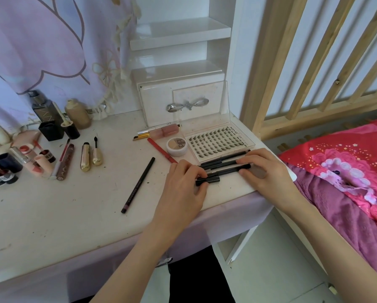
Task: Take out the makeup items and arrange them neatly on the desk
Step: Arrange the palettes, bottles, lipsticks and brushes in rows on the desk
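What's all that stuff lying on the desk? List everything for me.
dark pencils: several, black, in a row at the desk's right front edge
lash tray: one, clear, lid open, behind the pencils
round compact: one, white, left of the lash tray
red pencil: one, beside the compact
pink tube: one, before the white drawer box
lone pencil: one, black, mid-desk
gold tubes: two, left of centre
lipsticks and bottles: many, mixed colours, far left
desk: one, white
left hand: pinches the pencils' left ends
right hand: fingers rest on the pencils' right ends
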